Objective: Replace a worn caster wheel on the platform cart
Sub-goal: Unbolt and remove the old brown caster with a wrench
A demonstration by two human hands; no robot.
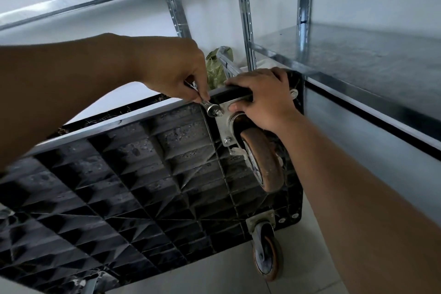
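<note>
The platform cart (124, 174) stands on its side, its black ribbed underside facing me. A worn brown caster wheel (263, 162) hangs from a silver mounting plate (226, 124) near the cart's top edge. My left hand (181, 74) pinches a small silver wrench (210, 106) whose head sits on the plate's upper left bolt (218, 113). My right hand (265, 98) grips the cart's top edge, thumb pressed on the plate just above the wheel. A second bolt (228, 140) shows lower on the plate.
Another caster (267, 253) sits at the cart's lower corner, over the pale tiled floor. A galvanised metal shelf (358, 59) juts in close on the right. Shelf uprights (243, 7) stand behind against the white wall. A green bag (216, 67) lies behind the cart.
</note>
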